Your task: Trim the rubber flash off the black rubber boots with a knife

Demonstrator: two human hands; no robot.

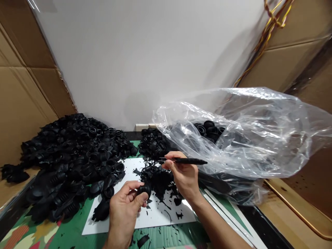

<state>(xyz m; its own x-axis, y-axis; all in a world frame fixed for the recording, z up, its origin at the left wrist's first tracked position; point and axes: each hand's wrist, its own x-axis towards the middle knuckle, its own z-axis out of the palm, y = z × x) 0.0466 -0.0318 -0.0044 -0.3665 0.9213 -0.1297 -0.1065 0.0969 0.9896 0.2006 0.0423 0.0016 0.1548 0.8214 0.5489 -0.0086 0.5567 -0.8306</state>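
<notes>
My left hand [127,204] pinches a round, ribbed black rubber part [144,190] above a white sheet [103,226]. Just up and to the right, my right hand [183,174] holds a dark pen-like tool [190,161] between thumb and fingers, its thin metal tip pointing left. The tip and the rubber part are apart. Black scraps [158,181] lie on the sheet beneath and between the hands. A large heap of ribbed black rubber parts with ragged edges [77,148] spreads over the left side.
A clear plastic bag [259,138] with black rings [210,129] inside lies at the right. Cardboard walls [26,79] stand on both sides, with a pale wall [145,58] behind. Twisted wires [269,27] hang at the upper right.
</notes>
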